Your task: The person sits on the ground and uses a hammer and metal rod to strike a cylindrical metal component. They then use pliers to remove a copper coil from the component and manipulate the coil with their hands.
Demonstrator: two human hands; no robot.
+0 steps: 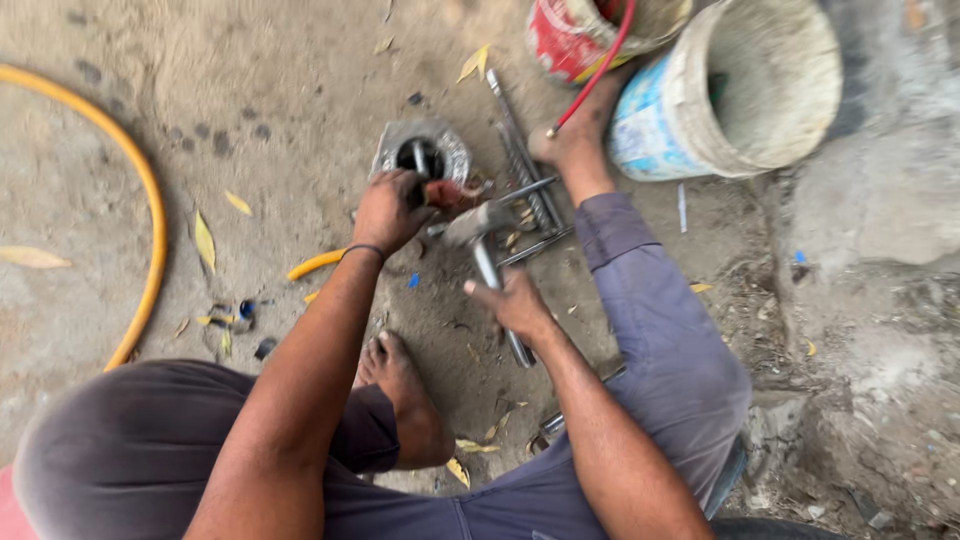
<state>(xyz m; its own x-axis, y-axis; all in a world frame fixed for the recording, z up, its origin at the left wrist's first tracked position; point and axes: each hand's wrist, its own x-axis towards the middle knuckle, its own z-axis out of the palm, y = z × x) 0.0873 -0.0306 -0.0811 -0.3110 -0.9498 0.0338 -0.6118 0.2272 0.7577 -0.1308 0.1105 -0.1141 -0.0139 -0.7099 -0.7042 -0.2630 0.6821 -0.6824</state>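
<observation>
Dusty concrete floor (pixel 300 90) carries scattered leaves and two buckets (pixel 740 90). Right hand (pixel 515 305) grips the hammer (pixel 485 250) handle, its long axis running toward the person, head farthest away. Left hand (pixel 390 210) is closed on a round metal part (pixel 425 155).

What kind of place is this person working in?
Probably an informal outdoor repair spot: bare dirt ground strewn with dry leaves, a yellow hose, dusty buckets, and metal tools laid on the earth.

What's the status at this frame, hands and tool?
Left hand steadies a small reddish part beside the round metal piece. Right hand has its grip on the hammer handle. Metal rods close behind.
</observation>
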